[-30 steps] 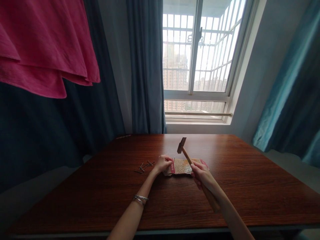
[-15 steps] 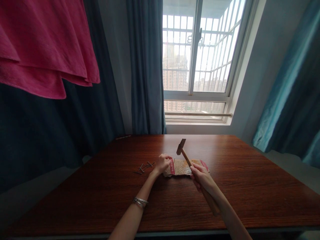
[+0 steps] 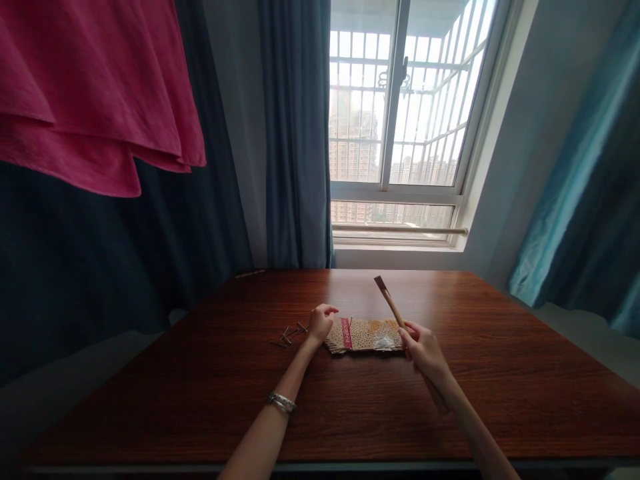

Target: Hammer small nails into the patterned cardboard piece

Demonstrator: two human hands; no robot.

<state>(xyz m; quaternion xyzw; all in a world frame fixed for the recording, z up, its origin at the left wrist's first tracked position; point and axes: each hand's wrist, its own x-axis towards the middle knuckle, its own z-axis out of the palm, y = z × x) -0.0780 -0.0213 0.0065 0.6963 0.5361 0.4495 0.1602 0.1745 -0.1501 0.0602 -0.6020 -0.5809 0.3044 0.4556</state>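
A flat stack of layered cardboard (image 3: 367, 338), dotted and with a pink band near its left end, lies on the table. One nail (image 3: 351, 321) stands upright in it beside the pink band. My left hand (image 3: 321, 324) rests at the stack's left end, fingers loosely bent and apart from the nail, holding nothing visible. In my right hand (image 3: 424, 348) is a hammer (image 3: 393, 307), gripped by its wooden handle, its metal head raised beyond the stack. Several loose nails (image 3: 291, 333) lie left of my left hand.
The brown wooden table (image 3: 210, 393) stretches to the wall under a barred window (image 3: 395, 133). Blue curtains (image 3: 297, 133) hang on both sides. A pink towel (image 3: 100, 100) hangs at the upper left.
My left hand has drawn back left from the nail, which now shows clearly. My right hand has moved right with the hammer, and the hammer head has turned.
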